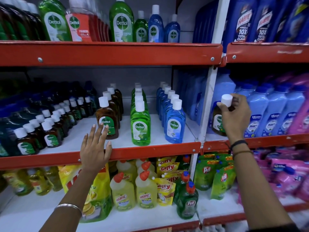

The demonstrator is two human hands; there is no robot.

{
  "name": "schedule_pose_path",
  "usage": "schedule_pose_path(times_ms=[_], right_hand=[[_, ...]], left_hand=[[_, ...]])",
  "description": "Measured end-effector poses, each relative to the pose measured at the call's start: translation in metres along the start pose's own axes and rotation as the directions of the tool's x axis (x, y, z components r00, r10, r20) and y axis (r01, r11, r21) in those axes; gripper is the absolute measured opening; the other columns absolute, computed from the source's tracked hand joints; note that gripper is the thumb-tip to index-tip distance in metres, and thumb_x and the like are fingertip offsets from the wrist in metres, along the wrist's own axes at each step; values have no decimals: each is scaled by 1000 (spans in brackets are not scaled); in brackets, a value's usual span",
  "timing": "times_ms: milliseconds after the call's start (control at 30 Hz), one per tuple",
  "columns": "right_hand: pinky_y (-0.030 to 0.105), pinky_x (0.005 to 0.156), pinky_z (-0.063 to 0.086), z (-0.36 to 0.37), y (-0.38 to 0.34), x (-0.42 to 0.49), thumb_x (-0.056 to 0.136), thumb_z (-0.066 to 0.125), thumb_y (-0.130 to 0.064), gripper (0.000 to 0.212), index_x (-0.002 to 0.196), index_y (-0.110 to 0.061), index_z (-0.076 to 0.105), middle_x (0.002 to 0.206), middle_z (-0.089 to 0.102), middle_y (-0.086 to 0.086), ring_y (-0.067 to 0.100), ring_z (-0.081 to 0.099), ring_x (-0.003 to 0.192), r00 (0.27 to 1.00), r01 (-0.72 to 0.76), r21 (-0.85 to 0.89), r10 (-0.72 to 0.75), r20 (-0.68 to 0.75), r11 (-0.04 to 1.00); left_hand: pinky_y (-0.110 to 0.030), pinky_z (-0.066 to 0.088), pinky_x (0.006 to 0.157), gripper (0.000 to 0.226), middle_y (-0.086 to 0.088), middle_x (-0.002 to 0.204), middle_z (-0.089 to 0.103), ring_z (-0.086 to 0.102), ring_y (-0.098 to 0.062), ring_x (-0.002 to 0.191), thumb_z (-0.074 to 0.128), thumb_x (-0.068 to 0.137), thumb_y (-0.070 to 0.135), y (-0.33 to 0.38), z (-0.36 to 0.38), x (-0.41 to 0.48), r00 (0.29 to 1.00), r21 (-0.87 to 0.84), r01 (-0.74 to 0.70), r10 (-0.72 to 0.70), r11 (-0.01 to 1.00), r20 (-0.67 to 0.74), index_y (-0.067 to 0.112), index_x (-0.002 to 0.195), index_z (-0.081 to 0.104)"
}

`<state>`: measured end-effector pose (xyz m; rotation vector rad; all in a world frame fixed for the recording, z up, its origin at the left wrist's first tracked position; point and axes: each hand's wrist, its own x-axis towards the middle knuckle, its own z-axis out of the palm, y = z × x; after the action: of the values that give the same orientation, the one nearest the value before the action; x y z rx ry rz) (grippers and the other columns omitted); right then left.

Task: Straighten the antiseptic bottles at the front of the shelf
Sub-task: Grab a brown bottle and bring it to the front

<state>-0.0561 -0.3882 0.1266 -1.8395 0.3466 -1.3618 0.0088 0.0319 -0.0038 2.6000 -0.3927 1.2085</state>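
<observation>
On the middle shelf (150,149) stand rows of Dettol antiseptic bottles with white caps: a brown row led by a front brown bottle (107,117), a green row (140,124) and a blue row (174,123). My left hand (95,146) is spread open over the red shelf edge, its fingertips just in front of the front brown bottle's label. My right hand (234,114) grips another brown Dettol bottle (217,121) by its white cap, upright, in the right-hand bay in front of the light blue bottles.
Small brown Dettol bottles (48,129) fill the left of the shelf in several rows. Light blue and pink bottles (274,114) crowd the right bay. A white upright post (206,104) divides the bays. Harpic and Pril bottles (147,190) sit below, larger Dettol bottles (121,20) above.
</observation>
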Motion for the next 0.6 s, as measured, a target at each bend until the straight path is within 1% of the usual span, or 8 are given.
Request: schedule_pose_path(times_ms=[133, 233, 300, 400, 433, 467, 500, 600], right_hand=[[40, 79, 48, -2, -29, -16, 74, 73, -28, 38, 107, -16, 57, 109, 64, 6, 27, 60, 97, 993, 92, 39, -89, -78, 995], [40, 76, 48, -2, -58, -31, 72, 74, -32, 38, 104, -18, 59, 103, 66, 2, 25, 62, 92, 994, 82, 92, -75, -82, 992], [39, 75, 51, 0, -80, -46, 70, 76, -34, 37, 101, -20, 60, 99, 66, -2, 20, 63, 86, 998, 58, 162, -51, -47, 985], [16, 67, 47, 12, -114, -71, 71, 79, -30, 37, 101, -19, 61, 92, 63, -12, -2, 58, 75, 998, 22, 294, -40, 56, 955], [11, 65, 45, 16, -125, -80, 71, 80, -28, 36, 100, -20, 61, 89, 62, -16, -6, 57, 73, 995, 12, 342, -46, 92, 939], [10, 65, 45, 24, -137, -89, 71, 80, -26, 35, 99, -21, 60, 88, 61, -19, -8, 57, 73, 990, -3, 390, -52, 130, 921], [13, 66, 48, 34, -148, -99, 71, 81, -25, 34, 98, -22, 60, 88, 61, -18, -5, 59, 75, 984, -18, 428, -59, 166, 904], [24, 70, 53, 67, -178, -127, 70, 82, -24, 33, 96, -26, 60, 90, 64, -13, 7, 63, 80, 963, -51, 507, -93, 255, 860]], left_hand=[[-58, 34, 107, 59, -12, 153, 40, 31, -33, 143, 34, 94, 37, -1, -1, 0, 1000, -20, 2, -2, 1000, 22, 11, 146, 40], [-57, 34, 108, 58, -11, 153, 40, 31, -32, 144, 34, 95, 38, -4, -5, -1, 1000, -37, 14, -13, 999, 24, 12, 147, 39], [-56, 32, 109, 57, -12, 152, 41, 31, -31, 144, 34, 95, 38, -9, -9, -3, 999, -57, 49, -48, 997, 16, 13, 147, 39], [-56, 30, 111, 56, -12, 151, 42, 31, -31, 143, 33, 97, 37, -23, -15, -6, 995, -68, 95, -94, 993, 14, 13, 147, 39], [-56, 30, 111, 56, -12, 151, 42, 32, -31, 143, 32, 97, 37, -27, -17, -6, 995, -66, 99, -98, 993, 19, 13, 147, 39], [-56, 31, 111, 56, -12, 151, 42, 32, -31, 143, 32, 97, 37, -35, -20, -7, 994, -57, 105, -104, 993, 24, 13, 147, 38], [-56, 30, 112, 56, -12, 151, 42, 32, -31, 143, 32, 97, 38, -43, -22, -8, 994, -48, 111, -110, 993, 27, 14, 148, 37], [-54, 29, 112, 57, -11, 152, 41, 33, -31, 143, 32, 97, 38, -64, -29, -10, 993, -29, 120, -119, 992, 24, 15, 149, 35]])
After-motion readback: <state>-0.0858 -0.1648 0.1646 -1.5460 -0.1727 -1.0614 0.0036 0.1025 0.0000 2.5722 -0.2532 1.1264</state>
